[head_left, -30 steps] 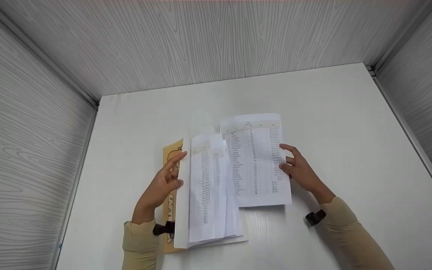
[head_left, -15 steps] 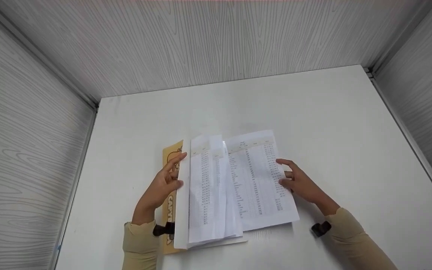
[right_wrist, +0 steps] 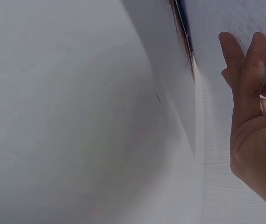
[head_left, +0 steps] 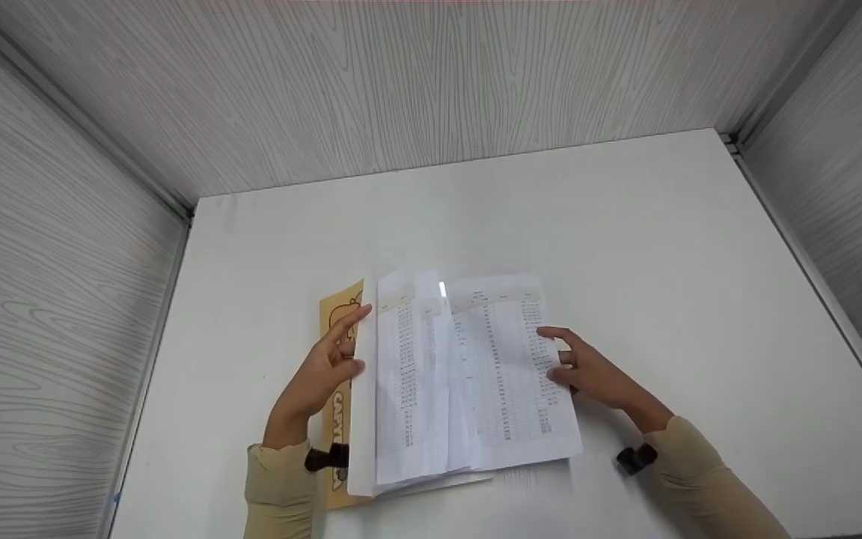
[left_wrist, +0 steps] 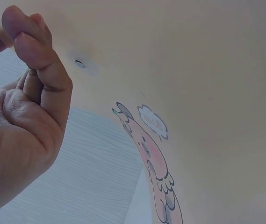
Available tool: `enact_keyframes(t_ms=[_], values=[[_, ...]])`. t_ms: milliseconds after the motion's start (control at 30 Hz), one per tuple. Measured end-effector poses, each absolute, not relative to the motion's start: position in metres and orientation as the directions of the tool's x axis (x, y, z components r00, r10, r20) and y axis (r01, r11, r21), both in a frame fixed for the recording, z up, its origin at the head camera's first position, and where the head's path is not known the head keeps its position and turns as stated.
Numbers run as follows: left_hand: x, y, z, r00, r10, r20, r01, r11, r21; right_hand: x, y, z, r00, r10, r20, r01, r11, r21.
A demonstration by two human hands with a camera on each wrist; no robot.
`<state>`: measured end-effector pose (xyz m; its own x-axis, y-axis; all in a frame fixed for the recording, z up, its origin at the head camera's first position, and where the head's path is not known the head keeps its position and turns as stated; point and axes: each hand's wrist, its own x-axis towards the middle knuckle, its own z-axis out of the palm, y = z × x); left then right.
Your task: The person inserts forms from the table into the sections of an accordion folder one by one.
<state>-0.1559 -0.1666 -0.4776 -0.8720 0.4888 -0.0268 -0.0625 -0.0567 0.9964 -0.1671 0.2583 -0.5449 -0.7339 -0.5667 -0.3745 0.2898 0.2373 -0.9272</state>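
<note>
My left hand (head_left: pixel 319 378) holds the raised cover of a file folder (head_left: pixel 335 427), yellow outside with a cartoon animal and lettering, white inside. In the left wrist view the cover's outer face (left_wrist: pixel 207 116) fills much of the picture, beside the hand's bent fingers. Several printed sheets (head_left: pixel 401 374) stand inside the folder. On the right, my right hand (head_left: pixel 595 374) pinches the right edge of a printed table sheet (head_left: pixel 509 374), thumb in front. The sheet's left edge lies against the folder's papers. The right wrist view shows the fingers behind this sheet (right_wrist: pixel 207 28).
The white table (head_left: pixel 663 224) extends around the folder on all sides. Wood-grain panels (head_left: pixel 401 82) rise at the back, left and right. Black wrist cameras (head_left: pixel 637 458) sit by both beige sleeves (head_left: pixel 708 479).
My right hand has brought its sheet down and a little left, closer in beside the folder's papers. The sheet tilted midway and is now straighter. My left hand keeps its hold on the cover.
</note>
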Motion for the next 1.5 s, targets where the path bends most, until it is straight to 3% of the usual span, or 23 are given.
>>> enact_keyframes(t_ms=[633,1000,1500], values=[[-0.158,-0.168,-0.475,-0.861,0.507,-0.035,-0.071,-0.053,0.996,-0.185,0.236,-0.541,-0.686,-0.6,-0.412,0.293,0.291,-0.911],[-0.157,-0.17,-0.477,-0.862,0.506,-0.028,-0.063,-0.053,0.997,-0.192,0.254,-0.532,-0.646,-0.638,-0.419,0.266,0.327,-0.907],[-0.157,-0.168,-0.474,-0.862,0.505,-0.046,-0.085,-0.054,0.995,-0.201,0.218,-0.545,-0.62,-0.655,-0.433,0.275,0.335,-0.901]])
